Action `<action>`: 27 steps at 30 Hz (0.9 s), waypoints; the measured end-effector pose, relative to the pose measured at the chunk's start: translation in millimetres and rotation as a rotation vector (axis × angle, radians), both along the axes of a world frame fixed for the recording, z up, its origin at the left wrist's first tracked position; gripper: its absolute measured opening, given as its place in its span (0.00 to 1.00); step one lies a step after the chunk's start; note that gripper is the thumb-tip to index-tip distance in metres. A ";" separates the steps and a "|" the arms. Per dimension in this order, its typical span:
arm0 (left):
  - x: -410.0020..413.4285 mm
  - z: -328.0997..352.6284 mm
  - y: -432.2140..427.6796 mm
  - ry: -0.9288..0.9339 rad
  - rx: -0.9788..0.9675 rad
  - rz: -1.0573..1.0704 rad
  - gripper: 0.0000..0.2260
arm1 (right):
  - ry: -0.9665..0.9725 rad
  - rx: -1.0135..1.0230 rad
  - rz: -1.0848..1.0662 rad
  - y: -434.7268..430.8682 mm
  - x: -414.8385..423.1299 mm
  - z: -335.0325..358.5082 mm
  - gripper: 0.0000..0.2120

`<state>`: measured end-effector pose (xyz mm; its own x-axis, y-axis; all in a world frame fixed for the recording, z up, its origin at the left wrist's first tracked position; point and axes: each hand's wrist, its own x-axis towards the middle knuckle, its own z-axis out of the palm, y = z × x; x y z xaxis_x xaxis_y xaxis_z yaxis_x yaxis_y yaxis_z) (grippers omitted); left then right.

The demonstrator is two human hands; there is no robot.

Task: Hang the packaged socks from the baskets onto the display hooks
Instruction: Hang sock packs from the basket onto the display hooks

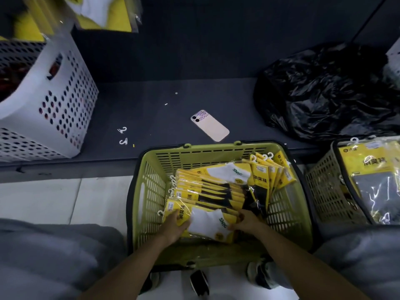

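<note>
A green basket [151, 169] sits on the floor in front of me, filled with several yellow sock packs. Both my hands are inside it at the near side. My left hand [176, 224] grips the left end of the nearest white-sock pack [207, 224], thumb on top. My right hand [246, 219] holds the right end of the same pack, fingers curled at its edge. More packs with black socks [212, 191] are fanned behind it. Hung sock packs [104, 14] show blurred at the top left.
A beige basket [324, 187] with larger sock packs stands at the right. A white perforated bin [60, 100], a phone [210, 125], two loose white hooks [123, 135] and a black plastic bag [329, 89] lie on the dark shelf base. My knees flank the green basket.
</note>
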<state>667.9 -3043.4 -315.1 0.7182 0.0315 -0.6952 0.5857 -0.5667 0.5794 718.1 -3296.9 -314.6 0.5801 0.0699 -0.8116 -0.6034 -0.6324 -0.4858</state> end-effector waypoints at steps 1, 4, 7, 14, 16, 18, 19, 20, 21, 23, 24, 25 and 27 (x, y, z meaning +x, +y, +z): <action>-0.8 1.8 0.0 0.000 -0.002 0.003 0.32 | -0.005 -0.018 0.018 -0.2 0.2 0.5 0.29; -3.0 9.2 -1.5 -0.017 -0.001 0.009 0.28 | -0.084 -0.021 -0.012 3.5 2.5 0.4 0.16; -3.0 18.7 -2.3 -0.003 0.013 0.019 0.27 | -0.155 -0.004 0.031 2.8 1.5 5.5 0.15; 2.8 52.4 -1.9 0.053 -0.033 0.239 0.32 | -0.361 0.192 -0.270 3.5 22.2 52.1 0.12; 6.1 73.3 -8.5 0.184 -0.163 0.374 0.37 | -0.392 0.238 -0.306 3.0 32.9 72.0 0.13; 10.2 94.6 -16.4 0.312 -0.406 0.528 0.33 | -0.410 0.275 -0.359 -0.9 39.1 90.1 0.13; 12.5 105.4 -21.4 0.345 -0.550 0.628 0.27 | -0.424 0.293 -0.401 -3.1 41.3 99.3 0.13; 15.1 114.6 -27.2 0.345 -0.657 0.713 0.22 | -0.450 0.315 -0.447 -4.5 43.4 110.1 0.12; 18.5 123.5 -34.2 0.321 -0.727 0.774 0.20 | -0.482 0.344 -0.491 -4.9 46.9 121.9 0.11; 25.1 144.4 -48.4 0.262 -0.817 0.830 0.18 | -0.535 0.417 -0.549 -4.6 54.6 149.6 0.08; 28.8 155.9 -54.2 0.233 -0.858 0.833 0.19 | -0.543 0.459 -0.574 -3.5 57.6 164.8 0.06; 34.5 168.0 -58.9 0.195 -0.905 0.829 0.21 | -0.543 0.507 -0.594 -2.5 60.1 180.4 0.05; 49.4 194.2 -63.2 0.075 -1.004 0.782 0.26 | -0.553 0.606 -0.619 0.0 63.2 211.0 0.07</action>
